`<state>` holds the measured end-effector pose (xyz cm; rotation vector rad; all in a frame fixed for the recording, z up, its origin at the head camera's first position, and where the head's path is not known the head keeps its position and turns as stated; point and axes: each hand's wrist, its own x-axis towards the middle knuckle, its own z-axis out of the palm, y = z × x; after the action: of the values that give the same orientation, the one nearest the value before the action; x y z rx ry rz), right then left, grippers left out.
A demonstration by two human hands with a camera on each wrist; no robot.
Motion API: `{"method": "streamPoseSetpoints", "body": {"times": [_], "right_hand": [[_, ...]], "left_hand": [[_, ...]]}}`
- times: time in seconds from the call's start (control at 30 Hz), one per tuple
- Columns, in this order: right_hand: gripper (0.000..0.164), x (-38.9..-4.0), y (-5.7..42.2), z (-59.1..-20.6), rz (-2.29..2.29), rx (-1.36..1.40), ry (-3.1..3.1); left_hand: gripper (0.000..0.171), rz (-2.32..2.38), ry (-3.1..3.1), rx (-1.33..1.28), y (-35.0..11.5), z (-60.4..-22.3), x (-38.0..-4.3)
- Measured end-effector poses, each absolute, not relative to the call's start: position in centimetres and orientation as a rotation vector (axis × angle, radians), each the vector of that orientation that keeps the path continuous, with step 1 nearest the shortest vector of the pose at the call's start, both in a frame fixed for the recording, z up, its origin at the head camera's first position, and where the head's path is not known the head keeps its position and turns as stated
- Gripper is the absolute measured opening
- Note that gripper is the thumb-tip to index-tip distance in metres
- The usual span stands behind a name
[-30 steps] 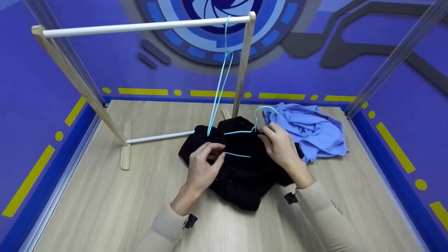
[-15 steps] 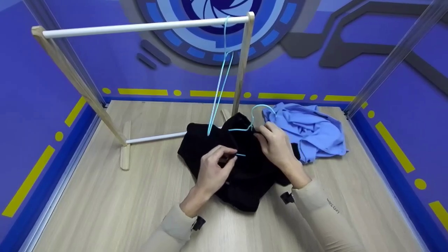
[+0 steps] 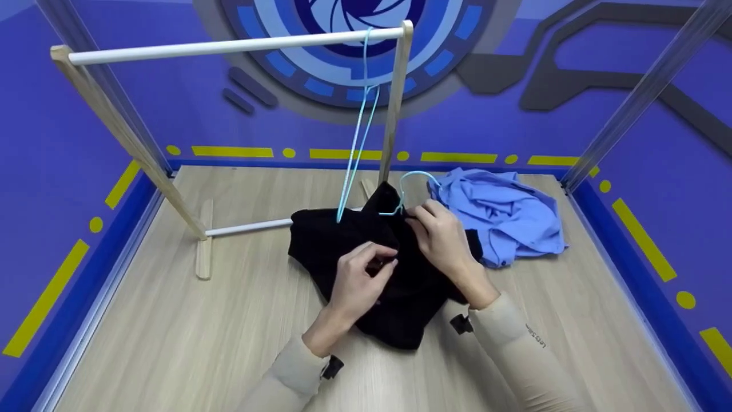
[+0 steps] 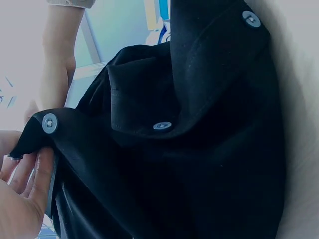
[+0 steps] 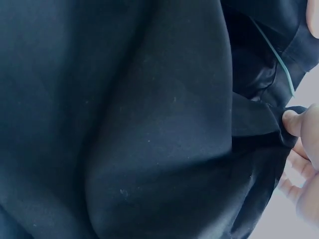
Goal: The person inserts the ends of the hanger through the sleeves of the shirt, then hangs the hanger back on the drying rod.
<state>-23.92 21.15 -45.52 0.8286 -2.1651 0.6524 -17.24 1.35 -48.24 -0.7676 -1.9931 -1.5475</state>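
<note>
A black button-up shirt (image 3: 337,240) lies bunched over a light-blue wire hanger (image 3: 421,173), whose hook stands out at the neck. My left hand (image 3: 357,280) pinches the shirt's front edge between thumb and fingers. Close by that grip, the left wrist view shows a grey button (image 4: 50,123). With thumb and fingertips my right hand (image 3: 449,246) pinches the cloth just beside the hanger's neck. Most of the hanger's body is hidden under the cloth; a length of its wire (image 5: 276,55) shows inside the shirt in the right wrist view.
Behind the shirt stands a rack with wooden posts and a white top rail (image 3: 229,48). A second light-blue hanger (image 3: 355,143) hangs at the rail's right end, its lower end overlapping the black shirt. A crumpled blue shirt (image 3: 503,214) lies at the back right.
The left hand has moved right, drawing the black cloth over the hanger's left arm, whose wire is now mostly covered. My right hand and the hook have shifted slightly left.
</note>
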Motion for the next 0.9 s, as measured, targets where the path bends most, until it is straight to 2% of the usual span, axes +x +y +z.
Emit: {"method": "streamPoseSetpoints", "body": {"times": [0.2,0.9], "right_hand": [[0.004,-23.8,21.0,-45.6,0.623,0.848,-2.153],[0.004,-23.2,21.4,-45.4,0.695,0.863,-2.181]], "left_hand": [[0.010,-1.557,-1.986,-0.774,1.8,-48.5,-17.3],[0.027,-1.274,-1.995,-0.409,0.4,-49.3,-18.4]]}}
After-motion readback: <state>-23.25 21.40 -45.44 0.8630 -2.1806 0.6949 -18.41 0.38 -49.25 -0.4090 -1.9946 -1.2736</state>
